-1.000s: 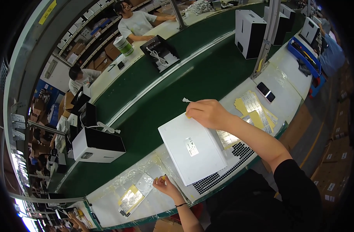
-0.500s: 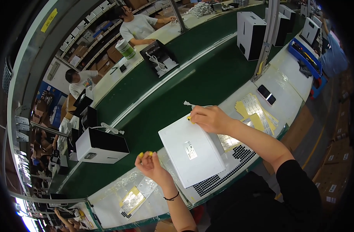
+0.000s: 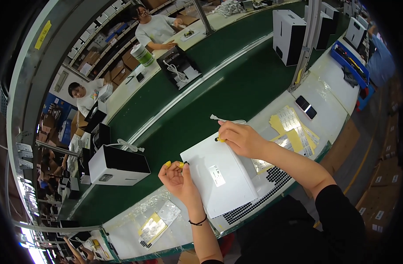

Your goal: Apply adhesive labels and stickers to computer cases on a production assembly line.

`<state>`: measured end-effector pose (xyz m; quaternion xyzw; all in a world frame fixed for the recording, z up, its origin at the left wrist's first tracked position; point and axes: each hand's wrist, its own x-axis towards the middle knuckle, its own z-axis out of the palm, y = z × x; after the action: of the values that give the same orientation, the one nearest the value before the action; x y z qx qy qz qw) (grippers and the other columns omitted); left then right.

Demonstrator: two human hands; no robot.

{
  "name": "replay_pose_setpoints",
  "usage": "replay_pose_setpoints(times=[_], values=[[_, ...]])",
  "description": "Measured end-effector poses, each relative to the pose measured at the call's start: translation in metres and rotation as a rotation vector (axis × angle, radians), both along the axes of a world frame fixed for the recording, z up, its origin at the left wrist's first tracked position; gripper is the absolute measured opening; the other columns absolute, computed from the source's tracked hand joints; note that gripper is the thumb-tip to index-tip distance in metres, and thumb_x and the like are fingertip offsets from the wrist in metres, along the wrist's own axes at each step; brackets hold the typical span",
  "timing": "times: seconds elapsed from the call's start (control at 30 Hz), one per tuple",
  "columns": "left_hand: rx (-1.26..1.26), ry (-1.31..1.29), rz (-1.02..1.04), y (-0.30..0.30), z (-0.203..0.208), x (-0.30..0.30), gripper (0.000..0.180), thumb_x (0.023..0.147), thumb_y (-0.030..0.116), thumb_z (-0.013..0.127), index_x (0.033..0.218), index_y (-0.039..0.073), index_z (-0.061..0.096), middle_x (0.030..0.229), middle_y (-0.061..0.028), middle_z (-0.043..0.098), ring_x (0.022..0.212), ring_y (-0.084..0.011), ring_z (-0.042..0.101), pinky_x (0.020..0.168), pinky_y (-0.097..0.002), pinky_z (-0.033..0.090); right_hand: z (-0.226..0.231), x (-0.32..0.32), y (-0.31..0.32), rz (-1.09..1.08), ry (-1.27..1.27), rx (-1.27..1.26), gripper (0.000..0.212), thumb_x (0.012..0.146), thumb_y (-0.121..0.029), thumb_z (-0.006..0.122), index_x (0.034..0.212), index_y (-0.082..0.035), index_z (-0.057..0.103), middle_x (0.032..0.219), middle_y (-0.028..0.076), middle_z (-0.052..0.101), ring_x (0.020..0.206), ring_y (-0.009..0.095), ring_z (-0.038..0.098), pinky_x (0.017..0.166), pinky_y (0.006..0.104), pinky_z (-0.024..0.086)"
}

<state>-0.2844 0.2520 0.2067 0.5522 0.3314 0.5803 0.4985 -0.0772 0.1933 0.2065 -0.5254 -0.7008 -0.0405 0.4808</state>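
A white box-shaped appliance [image 3: 230,178] with a small printed label lies in front of me, its far end over the green belt. My left hand [image 3: 178,181], with yellow finger covers, is at its far left corner. Its thumb and finger pinch a small round black pad [image 3: 186,163]. My right hand [image 3: 240,140] is closed at the far right corner, its fingertips on another small black pad [image 3: 217,139]; I cannot tell whether that pad is on the surface. Rows of black pads [image 3: 241,213] line the bench beside the appliance. A white cable [image 3: 228,120] lies behind my right hand.
Yellow-backed sheets [image 3: 294,132] and a phone [image 3: 306,107] lie on the right of the bench. Another black-and-white appliance [image 3: 118,166] stands on the belt [image 3: 175,132] at left. A metal post [image 3: 308,48] rises at right. Two people work across the belt.
My left hand has moved right and up to the appliance's far left corner, a black pad now showing in its pinch. The right hand has shifted slightly at its corner.
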Motion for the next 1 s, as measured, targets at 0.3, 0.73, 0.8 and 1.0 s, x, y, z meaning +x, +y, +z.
replay_pose_setpoints(times=[0.3,0.73,0.8,1.0], values=[[0.004,-0.006,-0.007,0.002,0.0,0.002,0.043,0.084,-0.01,0.059,0.12,0.002,0.039,0.1,-0.0083,0.055,0.092,-0.0126,0.053,0.086,-0.0257,0.044,0.0,0.001,0.007,0.038,0.032,0.024,0.019,0.078,0.007,0.061,0.091,-0.003,0.051,0.094,0.01,0.057,0.091,0.03,0.064,0.091,0.0389,0.052],[0.262,0.743,-0.077,0.031,0.032,-0.006,0.028,0.083,-0.005,0.063,0.108,0.001,0.052,0.094,-0.0075,0.06,0.086,-0.015,0.055,0.074,-0.0249,0.043,-0.014,-0.016,0.009,-0.002,0.471,-0.031,0.019,0.083,0.007,0.058,0.095,-0.003,0.046,0.093,0.011,0.052,0.083,0.023,0.057,0.102,0.0394,0.042],[0.3,0.834,-0.121,0.033,0.038,-0.002,0.027,0.082,-0.005,0.063,0.106,0.001,0.053,0.094,-0.0097,0.062,0.085,-0.0175,0.057,0.072,-0.0265,0.043,-0.015,-0.016,0.009,-0.002,0.474,-0.029,0.019,0.084,0.007,0.058,0.095,-0.003,0.047,0.093,0.011,0.052,0.085,0.023,0.056,0.101,0.0386,0.042],[0.429,1.013,-0.183,0.041,0.049,0.001,0.026,0.08,-0.007,0.061,0.102,0.001,0.051,0.092,-0.0156,0.061,0.084,-0.0287,0.06,0.073,-0.0338,0.047,-0.013,-0.018,0.009,-0.001,0.514,-0.064,0.018,0.084,0.006,0.058,0.094,-0.003,0.047,0.093,0.012,0.052,0.087,0.024,0.056,0.099,0.0383,0.043]])
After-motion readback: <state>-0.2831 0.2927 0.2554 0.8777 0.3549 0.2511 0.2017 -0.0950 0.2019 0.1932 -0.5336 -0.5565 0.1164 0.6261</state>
